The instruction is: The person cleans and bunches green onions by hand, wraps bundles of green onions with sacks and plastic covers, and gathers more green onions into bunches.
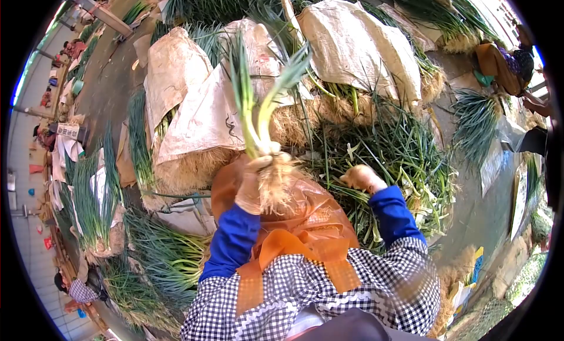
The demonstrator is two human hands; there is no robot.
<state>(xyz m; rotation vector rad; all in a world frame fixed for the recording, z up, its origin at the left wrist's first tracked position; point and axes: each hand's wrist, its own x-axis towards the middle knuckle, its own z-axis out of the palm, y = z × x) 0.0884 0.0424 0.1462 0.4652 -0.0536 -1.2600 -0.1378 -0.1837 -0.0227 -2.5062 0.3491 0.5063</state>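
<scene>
Green-and-white scallions (251,138) stand upright above the orange apron (305,209), the left hand's (251,181) fingers wrapped around their lower stalks; probably light and easily bruised, best gripped there. Right hand (362,178) curls beside loose leaves (402,159), contents unclear.

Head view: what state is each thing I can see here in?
Left hand, closed around the onions' lower end
Green onions, held leaves up, roots uncut
Right hand, fingers curled by the loose leaves; unclear whether holding any
Loose leaves, tangled in a heap
Orange apron, creased across the lap
Pale sacks, wrinkled, draped over rooted bundles
</scene>
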